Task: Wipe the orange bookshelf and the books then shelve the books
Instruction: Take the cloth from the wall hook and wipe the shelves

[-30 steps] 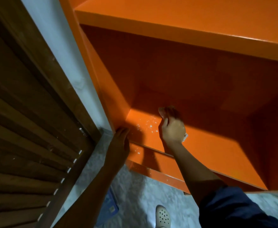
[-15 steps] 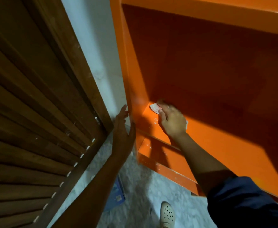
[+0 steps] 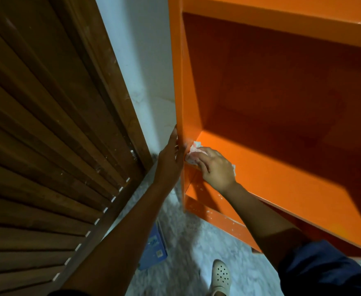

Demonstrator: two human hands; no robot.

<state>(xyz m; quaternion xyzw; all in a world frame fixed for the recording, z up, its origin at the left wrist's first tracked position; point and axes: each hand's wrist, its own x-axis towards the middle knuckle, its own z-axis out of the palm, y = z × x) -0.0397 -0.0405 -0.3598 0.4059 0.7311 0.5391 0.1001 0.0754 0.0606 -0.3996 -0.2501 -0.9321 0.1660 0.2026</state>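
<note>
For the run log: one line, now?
step: wiping | right hand: holds cloth on shelf corner | left hand: on bookshelf side

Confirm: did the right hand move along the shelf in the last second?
Yes. The right hand, holding the cloth, slid left toward the bookshelf's left side panel; the cloth is now right beside it.
</note>
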